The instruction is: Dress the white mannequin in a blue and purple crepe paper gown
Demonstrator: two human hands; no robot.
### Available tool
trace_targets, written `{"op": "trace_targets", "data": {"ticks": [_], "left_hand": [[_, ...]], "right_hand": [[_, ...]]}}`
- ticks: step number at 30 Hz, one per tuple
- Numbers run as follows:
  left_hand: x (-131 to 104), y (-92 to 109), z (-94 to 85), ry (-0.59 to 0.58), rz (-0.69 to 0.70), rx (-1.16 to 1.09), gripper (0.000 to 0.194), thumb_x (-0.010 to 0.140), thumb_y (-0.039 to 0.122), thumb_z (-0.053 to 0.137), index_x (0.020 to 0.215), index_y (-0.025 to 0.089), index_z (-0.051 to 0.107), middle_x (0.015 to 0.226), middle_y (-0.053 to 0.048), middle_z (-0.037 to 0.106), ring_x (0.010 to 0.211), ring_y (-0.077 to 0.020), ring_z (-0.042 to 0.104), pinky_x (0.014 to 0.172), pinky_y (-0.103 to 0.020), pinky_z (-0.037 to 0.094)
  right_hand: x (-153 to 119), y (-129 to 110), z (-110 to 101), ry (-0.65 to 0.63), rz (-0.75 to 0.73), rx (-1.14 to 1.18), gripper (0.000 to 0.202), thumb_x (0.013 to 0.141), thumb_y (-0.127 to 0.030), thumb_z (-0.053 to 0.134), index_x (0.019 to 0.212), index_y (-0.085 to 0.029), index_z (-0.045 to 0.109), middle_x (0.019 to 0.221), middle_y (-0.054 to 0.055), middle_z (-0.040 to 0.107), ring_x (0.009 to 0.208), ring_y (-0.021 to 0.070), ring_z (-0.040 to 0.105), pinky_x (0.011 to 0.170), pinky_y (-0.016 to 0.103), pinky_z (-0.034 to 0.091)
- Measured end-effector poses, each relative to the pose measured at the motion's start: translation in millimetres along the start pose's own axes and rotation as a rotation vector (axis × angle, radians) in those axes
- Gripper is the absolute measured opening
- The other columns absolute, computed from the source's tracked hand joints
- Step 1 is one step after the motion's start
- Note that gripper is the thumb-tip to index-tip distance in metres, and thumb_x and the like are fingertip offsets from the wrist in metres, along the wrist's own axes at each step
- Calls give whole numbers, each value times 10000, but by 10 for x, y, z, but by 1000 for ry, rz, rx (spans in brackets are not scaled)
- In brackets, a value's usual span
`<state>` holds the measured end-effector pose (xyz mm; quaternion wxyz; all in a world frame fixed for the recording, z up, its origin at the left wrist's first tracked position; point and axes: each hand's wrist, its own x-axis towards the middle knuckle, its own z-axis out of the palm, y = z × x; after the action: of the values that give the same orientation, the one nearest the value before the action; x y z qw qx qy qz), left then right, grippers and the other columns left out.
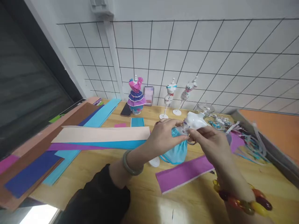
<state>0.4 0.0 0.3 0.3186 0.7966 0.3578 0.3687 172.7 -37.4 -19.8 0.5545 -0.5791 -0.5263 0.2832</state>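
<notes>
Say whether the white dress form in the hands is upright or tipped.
Tipped: the dress form slants, its neck toward the right, its blue skirt lower left.

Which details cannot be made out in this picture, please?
Head view:
White mannequin: partly hidden by the left hand and right hand.
Pixelated rectangle: its content, blurred out.
Black sleeve: cut off by the bottom edge.
Tangled scraps: too small to tell apart.
</notes>
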Motion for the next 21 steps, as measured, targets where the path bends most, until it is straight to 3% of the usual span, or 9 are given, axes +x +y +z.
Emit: {"op": "trace_targets", "data": {"ticks": [6, 11, 16, 19, 21], "left_hand": [[5, -74, 19, 106, 107, -33, 253, 817, 275, 677, 1048, 174, 678, 1096, -60, 697, 1084, -205, 606, 993, -389, 466], [-27, -41, -7, 107, 215, 17, 202, 892, 211, 568, 1033, 165, 705, 1065, -64, 697, 1029, -183, 622, 960, -373, 473], [-71, 38, -64, 7, 163, -119, 192, 909, 225, 541, 918, 167, 724, 934, -37, 742, 912, -149, 663, 853, -297, 516], [-61, 19, -73, -28, 138, -201, 142, 877, 217, 592, 930, 168, 714, 933, -27, 747, 878, -132, 673, 798, -261, 529], [-35, -18, -69, 15, 233, -154, 122, 870, 197, 605, 930, 162, 705, 931, -30, 742, 890, -133, 662, 826, -268, 520]], "right_hand": [[18, 67, -44, -87, -41, 156, 216, 696, -406, 812, 769, -223, 724, 672, 10, 709, 655, 155, 660, 636, 261, 561], [88, 270, -122, -216, -23, 347, 188, 731, -380, 793, 859, -253, 738, 768, 17, 736, 731, 166, 666, 727, 283, 544], [119, 347, -182, -432, 157, 520, 197, 767, -435, 747, 843, -254, 739, 744, 39, 717, 688, 194, 654, 666, 311, 518], [102, 302, -176, -442, 234, 533, 247, 747, -484, 746, 772, -240, 723, 708, 52, 709, 672, 215, 654, 641, 330, 517], [86, 258, -151, -408, 250, 527, 263, 720, -496, 762, 760, -241, 712, 714, 41, 708, 680, 207, 650, 648, 321, 521]]}}
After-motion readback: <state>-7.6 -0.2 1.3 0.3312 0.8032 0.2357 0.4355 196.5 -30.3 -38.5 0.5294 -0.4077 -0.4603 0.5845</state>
